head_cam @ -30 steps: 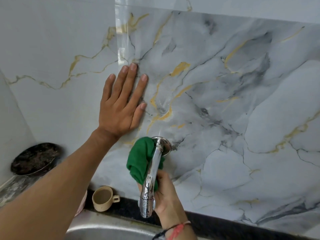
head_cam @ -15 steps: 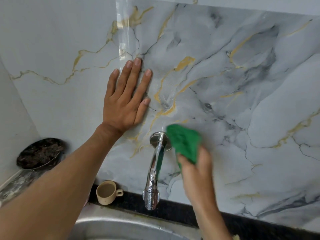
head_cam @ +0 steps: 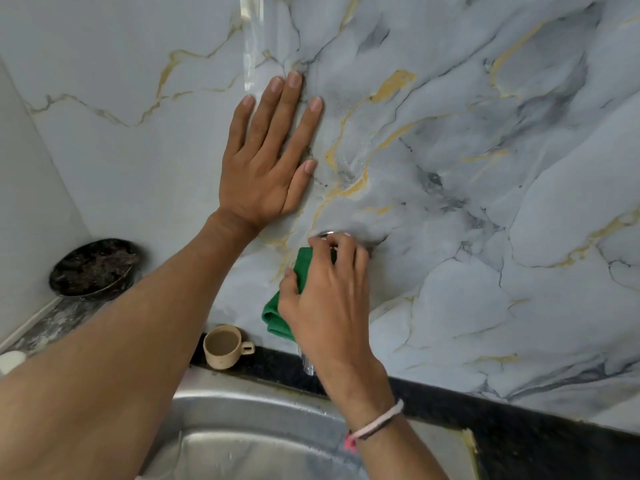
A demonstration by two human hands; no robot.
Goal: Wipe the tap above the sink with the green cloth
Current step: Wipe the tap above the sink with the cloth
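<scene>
Right hand [head_cam: 325,299] grips a folded green cloth [head_cam: 282,306] around the chrome wall tap [head_cam: 307,365] above the steel sink [head_cam: 249,410]; left hand [head_cam: 266,164] lies open, flat against the marble-patterned wall [head_cam: 485,168]

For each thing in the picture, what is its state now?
left hand: open, flat on the wall
right hand: shut on green cloth
green cloth: bunched, pressed over the tap
tap: mostly covered, tip showing
cup: upright
</scene>
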